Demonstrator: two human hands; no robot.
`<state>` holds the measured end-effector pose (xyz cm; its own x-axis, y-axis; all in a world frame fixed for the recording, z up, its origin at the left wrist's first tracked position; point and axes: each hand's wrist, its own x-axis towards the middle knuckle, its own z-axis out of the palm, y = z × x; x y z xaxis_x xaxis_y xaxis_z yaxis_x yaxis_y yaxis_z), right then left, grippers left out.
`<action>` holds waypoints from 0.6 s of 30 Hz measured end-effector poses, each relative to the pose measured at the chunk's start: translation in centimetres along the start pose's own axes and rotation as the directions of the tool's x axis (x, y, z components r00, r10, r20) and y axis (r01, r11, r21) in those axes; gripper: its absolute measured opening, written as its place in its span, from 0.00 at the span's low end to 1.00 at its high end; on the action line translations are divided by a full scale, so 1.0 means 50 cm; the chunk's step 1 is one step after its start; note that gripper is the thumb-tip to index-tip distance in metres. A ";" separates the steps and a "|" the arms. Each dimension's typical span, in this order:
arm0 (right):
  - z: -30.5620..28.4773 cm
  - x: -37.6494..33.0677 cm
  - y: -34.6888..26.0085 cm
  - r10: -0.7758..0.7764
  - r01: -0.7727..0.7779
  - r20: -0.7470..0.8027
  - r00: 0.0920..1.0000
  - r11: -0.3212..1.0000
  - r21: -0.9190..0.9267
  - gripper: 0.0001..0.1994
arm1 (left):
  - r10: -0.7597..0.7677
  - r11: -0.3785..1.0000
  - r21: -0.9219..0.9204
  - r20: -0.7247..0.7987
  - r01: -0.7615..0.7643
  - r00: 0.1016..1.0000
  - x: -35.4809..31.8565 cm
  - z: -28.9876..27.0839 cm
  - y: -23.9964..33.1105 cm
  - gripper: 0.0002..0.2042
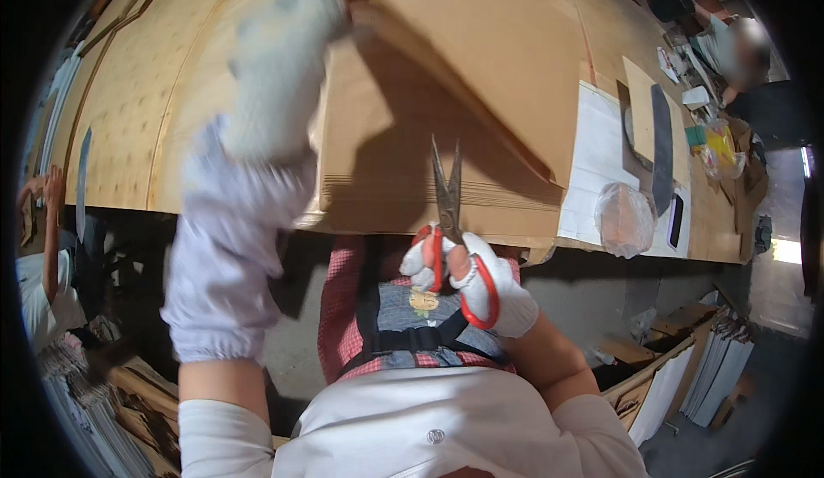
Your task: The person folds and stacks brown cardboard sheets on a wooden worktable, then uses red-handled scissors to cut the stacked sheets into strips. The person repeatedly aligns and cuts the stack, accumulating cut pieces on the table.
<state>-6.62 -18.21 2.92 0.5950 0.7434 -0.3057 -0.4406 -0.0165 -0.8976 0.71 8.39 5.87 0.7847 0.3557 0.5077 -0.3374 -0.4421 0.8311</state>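
My right hand (481, 281), in a white glove with some bare fingers showing, is closed around a pair of scissors (448, 195). The scissors have red handles and dark, worn blades, parted and pointing away from me over the stack. My left hand (287, 57), in a pale glove below a lavender sleeve cover, is blurred at the far left. It is at the raised corner of a brown cardboard sheet (489, 40), closed on it as far as the blur shows. Below lies a stack of cardboard (386, 186), with a dark shadow across its top.
Right of the stack lie white paper (592, 160), a dark strip (662, 148), a plastic-wrapped roll (625, 219) and a phone-like dark object (676, 220). A person (742, 53) is at the far right; another person's arm (53, 238) shows at left. Cardboard pieces (712, 366) stand below the table.
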 end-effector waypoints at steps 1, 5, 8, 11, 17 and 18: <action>-0.013 -0.009 0.004 -0.025 0.024 -0.037 0.999 0.999 -0.042 0.25 | 0.032 0.999 0.010 -0.028 -0.032 0.999 0.061 -0.016 0.019 0.20; -0.053 -0.033 0.009 0.119 -0.095 -0.119 0.986 0.978 0.185 0.25 | 0.082 0.993 0.086 -0.062 -0.076 0.995 0.218 -0.044 0.042 0.17; -0.072 -0.037 0.031 0.150 -0.151 0.028 0.988 0.939 0.308 0.30 | 0.026 0.929 0.358 0.179 -0.089 0.984 0.194 -0.067 0.025 0.16; -0.072 -0.028 0.024 0.232 -0.209 -0.024 0.972 0.911 0.354 0.32 | -0.215 0.573 0.628 0.736 -0.527 0.642 -0.012 0.047 -0.013 0.27; -0.075 -0.003 -0.003 0.262 -0.218 -0.119 0.958 0.930 0.295 0.31 | -0.243 0.644 0.658 0.660 -0.391 0.711 -0.148 0.079 0.029 0.32; -0.076 -0.016 -0.003 0.239 -0.210 -0.107 0.965 0.950 0.233 0.31 | -0.226 0.636 0.666 0.644 -0.390 0.731 -0.150 0.084 0.025 0.31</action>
<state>-4.49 -21.33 2.08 0.5404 0.6422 -0.5436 -0.6995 -0.0161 -0.7145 -3.42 1.69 2.15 0.9847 -0.1704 0.0374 -0.1743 -0.9683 0.1790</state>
